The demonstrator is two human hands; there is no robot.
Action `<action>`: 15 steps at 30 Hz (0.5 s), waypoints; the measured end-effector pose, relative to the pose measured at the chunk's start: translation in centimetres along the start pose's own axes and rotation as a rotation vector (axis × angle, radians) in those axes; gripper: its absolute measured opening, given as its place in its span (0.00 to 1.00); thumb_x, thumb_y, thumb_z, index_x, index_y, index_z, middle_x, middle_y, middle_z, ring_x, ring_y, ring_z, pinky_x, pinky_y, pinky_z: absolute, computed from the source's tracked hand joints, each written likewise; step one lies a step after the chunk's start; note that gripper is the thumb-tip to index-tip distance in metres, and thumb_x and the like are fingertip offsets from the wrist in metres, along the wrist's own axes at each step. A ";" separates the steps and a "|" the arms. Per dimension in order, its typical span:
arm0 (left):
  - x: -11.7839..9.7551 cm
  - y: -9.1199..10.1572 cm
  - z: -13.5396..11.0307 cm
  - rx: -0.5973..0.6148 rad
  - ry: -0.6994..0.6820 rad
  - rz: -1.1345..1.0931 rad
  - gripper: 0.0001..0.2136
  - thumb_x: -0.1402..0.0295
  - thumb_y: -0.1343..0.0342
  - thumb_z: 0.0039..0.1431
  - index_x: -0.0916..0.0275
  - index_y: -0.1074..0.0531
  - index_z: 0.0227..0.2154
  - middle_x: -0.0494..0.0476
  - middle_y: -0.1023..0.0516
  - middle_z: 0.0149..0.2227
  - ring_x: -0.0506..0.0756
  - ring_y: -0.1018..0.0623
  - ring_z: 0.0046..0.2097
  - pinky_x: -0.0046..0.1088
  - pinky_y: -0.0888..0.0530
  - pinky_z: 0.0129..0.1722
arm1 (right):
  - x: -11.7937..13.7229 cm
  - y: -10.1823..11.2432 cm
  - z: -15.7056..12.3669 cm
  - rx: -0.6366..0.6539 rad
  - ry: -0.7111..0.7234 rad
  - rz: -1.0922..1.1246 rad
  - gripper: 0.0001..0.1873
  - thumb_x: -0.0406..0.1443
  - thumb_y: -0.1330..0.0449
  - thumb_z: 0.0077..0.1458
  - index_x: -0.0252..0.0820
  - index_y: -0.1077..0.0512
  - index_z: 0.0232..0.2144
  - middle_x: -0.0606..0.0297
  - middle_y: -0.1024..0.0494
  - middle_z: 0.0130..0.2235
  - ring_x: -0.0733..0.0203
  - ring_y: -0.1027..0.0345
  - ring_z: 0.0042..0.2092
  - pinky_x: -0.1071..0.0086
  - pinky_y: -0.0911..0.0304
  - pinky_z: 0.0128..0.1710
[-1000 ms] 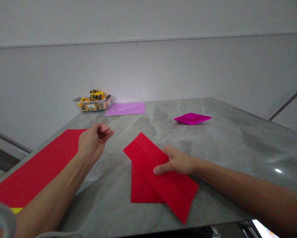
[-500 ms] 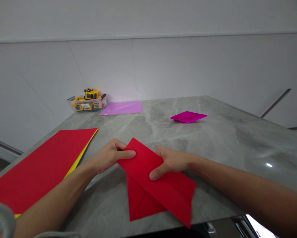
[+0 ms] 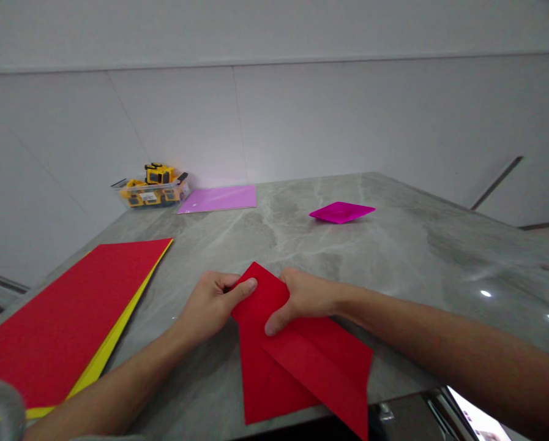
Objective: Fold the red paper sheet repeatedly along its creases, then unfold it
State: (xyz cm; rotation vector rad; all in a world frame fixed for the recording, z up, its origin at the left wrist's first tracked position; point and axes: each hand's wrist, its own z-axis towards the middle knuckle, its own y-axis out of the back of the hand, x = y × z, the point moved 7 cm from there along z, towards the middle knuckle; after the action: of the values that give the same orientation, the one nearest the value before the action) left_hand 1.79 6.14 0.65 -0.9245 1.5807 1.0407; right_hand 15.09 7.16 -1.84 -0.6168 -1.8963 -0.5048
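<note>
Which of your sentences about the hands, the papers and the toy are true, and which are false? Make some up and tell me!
1. The left hand and the right hand both pinch the far corner of the folded red paper. True.
2. The pink folded paper is in the left hand. False: it lies by itself on the table, far from both hands.
3. A yellow sheet peeks out from under the flat red sheet on the left. True.
4. The yellow toy truck stands on the light purple sheet. False: it sits in a clear box beside that sheet.
</note>
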 end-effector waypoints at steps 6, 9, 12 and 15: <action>-0.2 1.3 0.0 -0.180 -0.013 -0.065 0.19 0.52 0.37 0.51 0.66 0.21 0.22 0.57 0.20 0.21 0.55 0.24 0.23 0.29 0.28 0.27 | 0.1 0.5 -0.4 -0.014 -0.015 0.006 0.15 0.37 0.26 0.36 0.37 0.22 0.28 0.66 0.21 0.30 0.63 0.29 0.29 0.72 0.33 0.29; -0.3 1.9 0.1 -0.194 -0.032 -0.094 0.18 0.52 0.37 0.51 0.66 0.20 0.23 0.58 0.20 0.22 0.56 0.23 0.24 0.30 0.27 0.27 | 0.5 0.9 -0.7 -0.033 -0.016 -0.016 0.13 0.37 0.27 0.37 0.37 0.22 0.28 0.65 0.20 0.31 0.62 0.28 0.29 0.72 0.33 0.28; -0.3 2.8 0.3 -0.225 -0.057 -0.143 0.16 0.54 0.37 0.52 0.65 0.20 0.24 0.56 0.19 0.23 0.56 0.22 0.25 0.30 0.26 0.29 | 0.7 1.1 -0.9 -0.003 0.000 -0.007 0.12 0.35 0.28 0.38 0.38 0.22 0.28 0.65 0.19 0.32 0.62 0.27 0.30 0.72 0.33 0.29; -0.3 4.1 0.4 -0.280 -0.072 -0.206 0.14 0.56 0.35 0.50 0.64 0.20 0.24 0.55 0.19 0.23 0.56 0.21 0.26 0.29 0.26 0.29 | 0.7 1.4 -1.1 -0.007 -0.017 -0.010 0.10 0.34 0.28 0.36 0.38 0.22 0.26 0.66 0.19 0.30 0.62 0.27 0.29 0.72 0.33 0.29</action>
State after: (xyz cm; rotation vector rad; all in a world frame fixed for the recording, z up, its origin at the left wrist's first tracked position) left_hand -1.80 7.96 1.58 -1.1983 1.2693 1.1515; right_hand 16.51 7.74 -0.72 -0.6183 -1.9156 -0.5139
